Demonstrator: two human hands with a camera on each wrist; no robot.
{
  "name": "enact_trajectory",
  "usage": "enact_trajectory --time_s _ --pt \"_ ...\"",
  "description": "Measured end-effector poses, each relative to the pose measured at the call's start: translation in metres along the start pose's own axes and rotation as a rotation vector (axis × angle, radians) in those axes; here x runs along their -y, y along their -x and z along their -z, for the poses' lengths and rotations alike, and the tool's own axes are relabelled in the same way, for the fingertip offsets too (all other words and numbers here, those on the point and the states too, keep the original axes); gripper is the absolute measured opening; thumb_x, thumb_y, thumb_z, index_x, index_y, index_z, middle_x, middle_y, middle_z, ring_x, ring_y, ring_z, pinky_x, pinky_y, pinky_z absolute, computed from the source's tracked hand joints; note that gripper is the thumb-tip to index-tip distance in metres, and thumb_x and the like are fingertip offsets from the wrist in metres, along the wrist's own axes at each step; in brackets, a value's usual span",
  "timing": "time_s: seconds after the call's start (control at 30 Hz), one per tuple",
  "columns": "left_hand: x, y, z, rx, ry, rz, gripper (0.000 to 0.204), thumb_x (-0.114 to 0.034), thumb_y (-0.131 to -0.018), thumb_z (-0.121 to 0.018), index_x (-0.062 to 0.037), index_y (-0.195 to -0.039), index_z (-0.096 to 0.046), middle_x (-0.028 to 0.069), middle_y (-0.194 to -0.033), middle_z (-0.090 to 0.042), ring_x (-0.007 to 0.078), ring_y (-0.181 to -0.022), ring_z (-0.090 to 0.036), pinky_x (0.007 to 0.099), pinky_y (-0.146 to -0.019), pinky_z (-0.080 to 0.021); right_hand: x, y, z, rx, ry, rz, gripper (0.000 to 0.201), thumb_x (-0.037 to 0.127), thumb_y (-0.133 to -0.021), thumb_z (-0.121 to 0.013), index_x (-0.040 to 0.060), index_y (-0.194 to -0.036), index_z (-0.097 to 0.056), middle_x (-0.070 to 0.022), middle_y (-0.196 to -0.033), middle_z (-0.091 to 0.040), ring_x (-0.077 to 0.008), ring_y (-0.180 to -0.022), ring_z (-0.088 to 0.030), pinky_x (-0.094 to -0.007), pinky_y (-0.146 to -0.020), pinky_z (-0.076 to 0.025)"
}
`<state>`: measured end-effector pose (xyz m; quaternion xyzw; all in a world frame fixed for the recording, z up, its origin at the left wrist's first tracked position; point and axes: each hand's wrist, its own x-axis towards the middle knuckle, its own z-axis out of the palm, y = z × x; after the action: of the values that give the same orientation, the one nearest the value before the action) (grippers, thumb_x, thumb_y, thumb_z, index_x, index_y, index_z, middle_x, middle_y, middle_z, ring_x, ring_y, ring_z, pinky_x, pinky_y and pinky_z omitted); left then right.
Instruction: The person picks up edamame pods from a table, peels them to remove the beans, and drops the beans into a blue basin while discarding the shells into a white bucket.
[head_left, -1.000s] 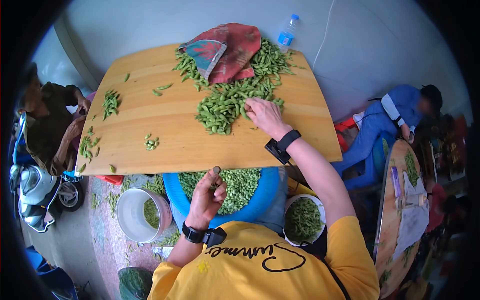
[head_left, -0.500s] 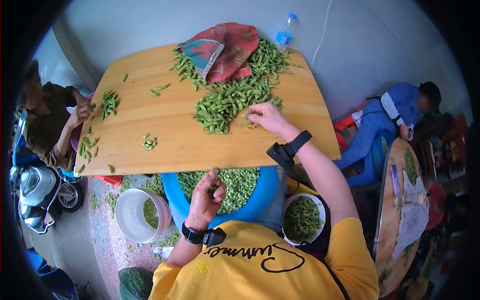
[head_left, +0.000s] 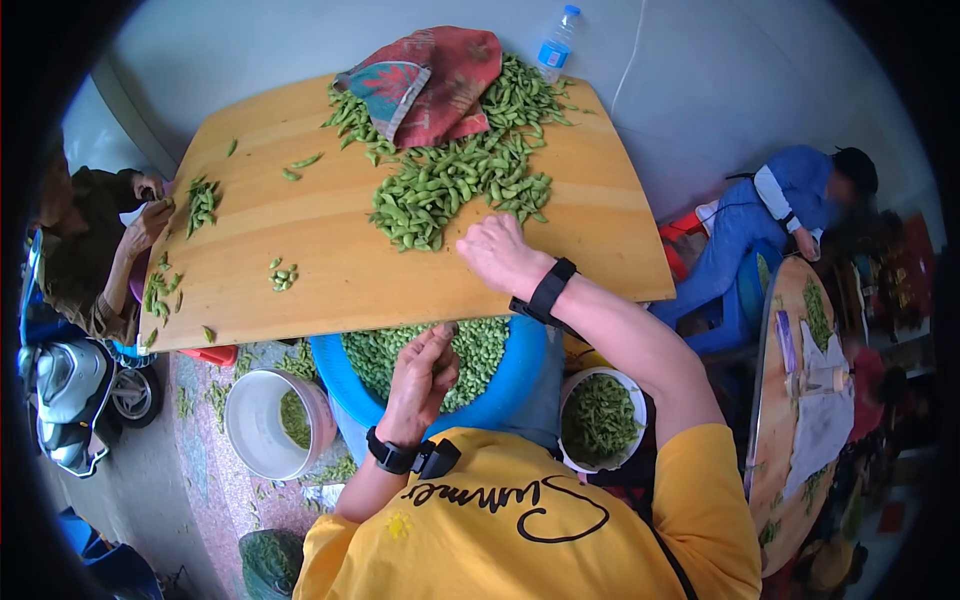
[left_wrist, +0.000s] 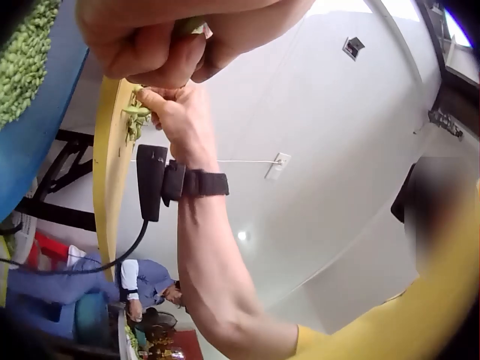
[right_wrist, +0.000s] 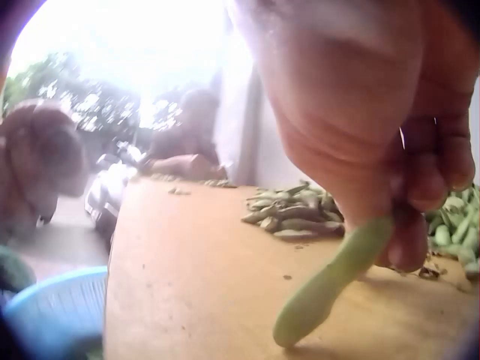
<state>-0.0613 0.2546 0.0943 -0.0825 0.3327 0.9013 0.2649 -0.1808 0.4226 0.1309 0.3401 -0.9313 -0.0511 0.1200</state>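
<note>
Pale wall behind wooden table

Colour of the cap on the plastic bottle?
Blue cap; shows best in the head view.

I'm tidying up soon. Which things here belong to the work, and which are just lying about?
Likely the work's:
pod pinched in the right hand
pod pile on the table
loose beans in the blue basin

Apparently just lying about:
capped bottle
red cloth (role unclear)
parked scooter

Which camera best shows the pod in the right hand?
The right wrist view: the pod appears large, pinched by the right hand. In the head view that hand hides it; the left wrist view shows pods there, the held one unclear.
</note>
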Motion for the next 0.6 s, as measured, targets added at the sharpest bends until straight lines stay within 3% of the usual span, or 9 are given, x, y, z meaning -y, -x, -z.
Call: enact_trajectory --time_s 0.07,0.13,0.17,0.2,0.27,0.33,0.43,0.6 --pt "0.003 -0.001 0.002 0.001 -0.049 -0.018 0.016 -0.019 -0.091 -0.05 -0.004 -0.097 -0.052 -0.0047 -0.06 -0.033 0.0058 -0.047 -0.029 0.0188 -0.043 -0.022 -0.004 0.005 0.005 0.031 0.044 -0.084 0.005 0.009 -0.071 -0.057 0.008 -0.07 -0.062 -0.0101 -0.07 -0.061 -0.0293 -0.071 -0.06 -0.0424 -0.063 -0.043" --pt "0.0 -0.004 0.003 -0.005 -0.14 -0.074 0.019 -0.02 -0.091 -0.05 -0.002 -0.096 -0.054 -0.0048 -0.06 -0.035 0.0051 -0.047 -0.029 0.0189 -0.043 -0.022 -0.013 0.011 0.02 0.078 -0.431 -0.335 0.01 0.012 -0.073 -0.058 0.0053 -0.071 -0.064 -0.0127 -0.07 -0.062 -0.0294 -0.067 -0.061 -0.0406 -0.061 -0.045" --pt "-0.002 -0.004 0.001 -0.01 -0.132 -0.081 0.019 -0.02 -0.091 -0.05 -0.002 -0.096 -0.054 -0.0048 -0.06 -0.035 0.0051 -0.047 -0.029 0.0189 -0.043 -0.022 -0.009 0.019 0.028 -0.032 -0.579 -0.291 0.012 0.013 -0.074 -0.062 0.0014 -0.072 -0.064 -0.0147 -0.069 -0.062 -0.0287 -0.064 -0.061 -0.0373 -0.058 -0.046" --pt "-0.005 -0.003 -0.005 -0.03 -0.163 -0.1 0.02 -0.021 -0.091 -0.05 -0.0014 -0.096 -0.056 -0.0041 -0.063 -0.039 0.0051 -0.048 -0.03 0.0189 -0.043 -0.022 -0.003 0.026 0.031 -0.026 -0.58 -0.286 0.012 0.013 -0.074 -0.062 0.0014 -0.072 -0.064 -0.0147 -0.069 -0.062 -0.0287 -0.064 -0.061 -0.0373 -0.058 -0.046" --pt "-0.01 -0.004 -0.014 -0.053 -0.19 -0.116 0.022 -0.021 -0.091 -0.05 -0.0008 -0.097 -0.057 -0.0033 -0.066 -0.042 0.005 -0.049 -0.032 0.0189 -0.043 -0.023 0.01 0.041 0.035 -0.297 -0.808 -0.154 0.011 0.011 -0.073 -0.064 -0.0005 -0.074 -0.064 -0.0143 -0.07 -0.062 -0.0272 -0.064 -0.061 -0.0353 -0.057 -0.047" --pt "-0.011 -0.005 -0.02 -0.037 -0.219 -0.131 0.025 -0.022 -0.091 -0.051 -0.0002 -0.1 -0.059 -0.0017 -0.07 -0.047 0.0053 -0.05 -0.033 0.0191 -0.043 -0.023 0.025 0.054 0.042 -0.297 -0.791 -0.109 0.01 0.006 -0.072 -0.066 -0.0019 -0.078 -0.064 -0.0124 -0.071 -0.061 -0.0261 -0.064 -0.06 -0.0334 -0.057 -0.047" --pt "-0.008 -0.006 -0.016 0.012 -0.24 -0.123 0.023 -0.023 -0.091 -0.052 -0.0004 -0.09 -0.058 -0.0013 -0.07 -0.048 0.0057 -0.05 -0.034 0.0192 -0.044 -0.024 0.039 0.065 0.044 -0.422 -0.685 -0.003 0.021 -0.001 -0.068 -0.067 -0.0011 -0.089 -0.065 -0.0092 -0.072 -0.058 -0.0228 -0.063 -0.059 -0.0305 -0.054 -0.047" --pt "-0.004 -0.004 -0.012 0.045 -0.213 -0.118 0.024 -0.023 -0.09 -0.054 -0.001 -0.079 -0.056 -0.0012 -0.066 -0.048 0.0067 -0.048 -0.034 0.0195 -0.044 -0.023 0.043 0.073 0.034 -0.509 -0.503 0.079 0.016 0.003 -0.07 -0.064 -0.0006 -0.086 -0.063 -0.0063 -0.069 -0.057 -0.02 -0.061 -0.056 -0.0302 -0.054 -0.046"
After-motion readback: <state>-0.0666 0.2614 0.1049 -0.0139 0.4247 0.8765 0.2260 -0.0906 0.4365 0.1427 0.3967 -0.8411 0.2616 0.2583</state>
